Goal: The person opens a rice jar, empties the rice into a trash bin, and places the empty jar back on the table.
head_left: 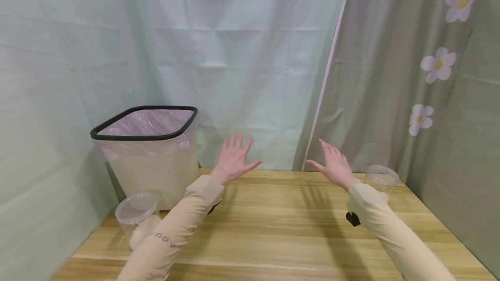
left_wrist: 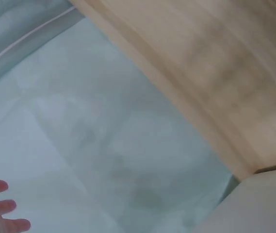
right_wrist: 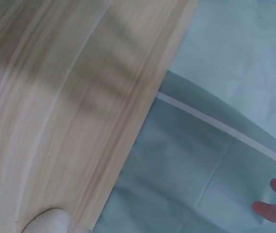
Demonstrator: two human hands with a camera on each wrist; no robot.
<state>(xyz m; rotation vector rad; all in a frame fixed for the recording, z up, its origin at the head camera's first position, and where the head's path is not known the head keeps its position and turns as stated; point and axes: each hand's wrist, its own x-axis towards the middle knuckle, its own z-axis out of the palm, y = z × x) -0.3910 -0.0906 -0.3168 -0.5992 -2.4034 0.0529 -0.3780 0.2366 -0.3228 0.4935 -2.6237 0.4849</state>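
Note:
My left hand (head_left: 233, 159) is raised above the far part of the wooden table (head_left: 269, 229), its fingers straight and spread, holding nothing. To its left stands a beige trash bin (head_left: 156, 177) with a black rim and a thin purple liner bag. Over the right side of the table my right hand (head_left: 336, 166) is held up too, fingers extended and thumb apart, with nothing in it. A clear plastic jar (head_left: 382, 177) stands just beyond the right wrist, partly covered by the sleeve. Fingertips of each hand show at the edges of the wrist views.
Another clear jar (head_left: 136, 214) with pale contents stands in front of the bin, partly behind the left sleeve. Light green curtains (head_left: 250, 64) hang along the table's back edge and sides. White flowers (head_left: 438, 65) decorate the right curtain.

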